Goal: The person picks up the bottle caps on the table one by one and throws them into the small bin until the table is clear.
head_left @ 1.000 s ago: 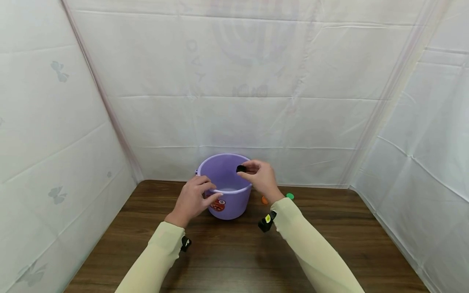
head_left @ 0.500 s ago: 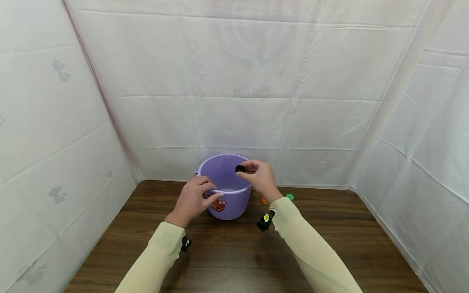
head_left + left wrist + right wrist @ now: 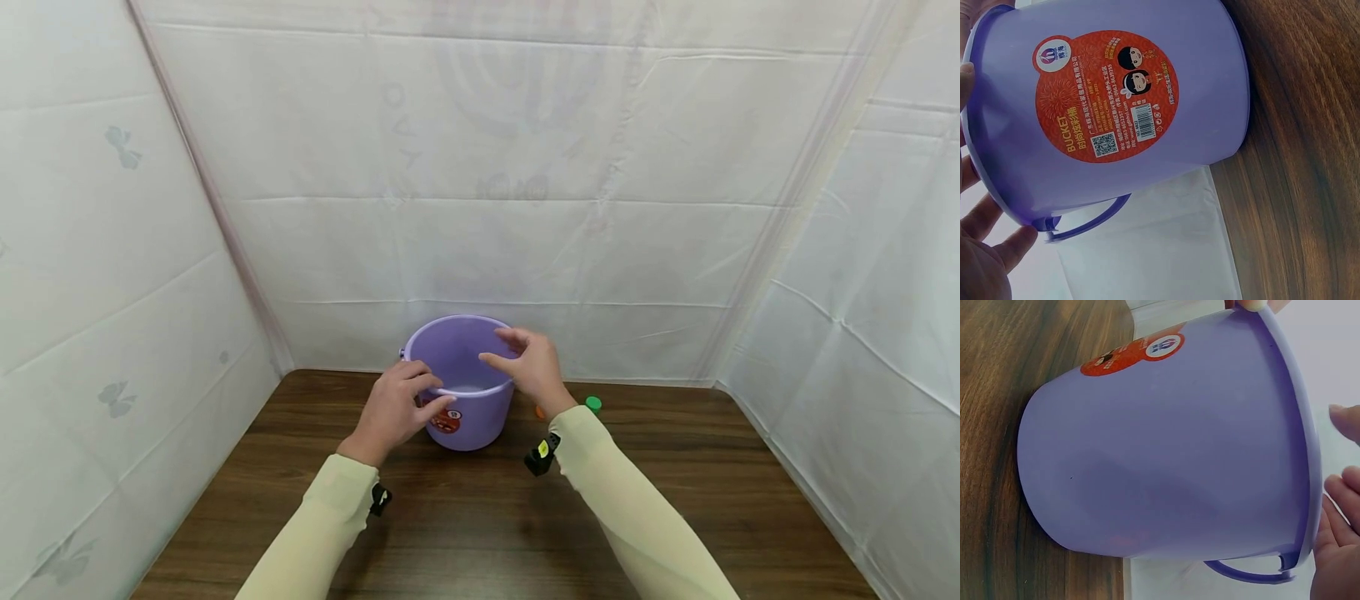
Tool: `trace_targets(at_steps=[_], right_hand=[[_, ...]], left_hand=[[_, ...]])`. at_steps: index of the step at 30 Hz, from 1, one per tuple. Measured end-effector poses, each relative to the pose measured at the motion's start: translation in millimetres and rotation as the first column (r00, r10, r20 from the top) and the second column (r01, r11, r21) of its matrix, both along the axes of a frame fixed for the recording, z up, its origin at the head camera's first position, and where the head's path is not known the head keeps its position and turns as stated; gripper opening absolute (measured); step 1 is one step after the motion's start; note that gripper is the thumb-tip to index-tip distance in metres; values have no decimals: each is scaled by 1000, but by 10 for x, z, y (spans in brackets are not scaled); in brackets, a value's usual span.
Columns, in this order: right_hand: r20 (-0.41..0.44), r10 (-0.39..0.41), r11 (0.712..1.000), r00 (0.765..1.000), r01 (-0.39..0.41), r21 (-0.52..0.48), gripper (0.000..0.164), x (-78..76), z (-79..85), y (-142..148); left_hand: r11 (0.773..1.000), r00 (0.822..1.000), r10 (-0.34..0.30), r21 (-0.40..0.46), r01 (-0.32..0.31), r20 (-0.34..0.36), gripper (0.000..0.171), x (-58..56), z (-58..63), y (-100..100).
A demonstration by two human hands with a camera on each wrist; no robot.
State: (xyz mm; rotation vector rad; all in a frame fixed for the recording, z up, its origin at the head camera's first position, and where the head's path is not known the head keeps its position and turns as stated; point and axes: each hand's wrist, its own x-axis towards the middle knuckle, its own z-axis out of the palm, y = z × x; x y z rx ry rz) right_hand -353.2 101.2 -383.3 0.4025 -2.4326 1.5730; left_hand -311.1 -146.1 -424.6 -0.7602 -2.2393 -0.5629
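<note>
A purple plastic bucket (image 3: 483, 421) stands upright on the wooden table near the back wall. My left hand (image 3: 390, 408) holds its near-left rim, fingers over the edge and thumb toward the outside. The left wrist view shows the bucket's red label (image 3: 1107, 97) and its purple handle (image 3: 1094, 223) hanging at the side. Over the right part of the bucket's mouth is my right hand (image 3: 531, 367), thumb and fingers spread apart with nothing between them. In the right wrist view its fingers (image 3: 1344, 500) are right at the rim.
A green round cap (image 3: 593, 404) lies on the table (image 3: 465, 533) right of the bucket. Beside the right wrist a small orange piece (image 3: 540, 412) is partly hidden. White sheeting (image 3: 337, 250) encloses the table at the back and on both sides.
My right thumb and fingers have parted and the small black round object is gone from them, out of sight. The right hand shifted slightly left; the left hand stayed on the rim.
</note>
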Motion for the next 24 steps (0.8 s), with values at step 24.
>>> trace_targets(at_steps=[24], right_hand=[[-5,-31,994,1000,31,-103,51,8,-73,201]], left_hand=[[1000,1000,1,6,-1,10,24,3,2,0]])
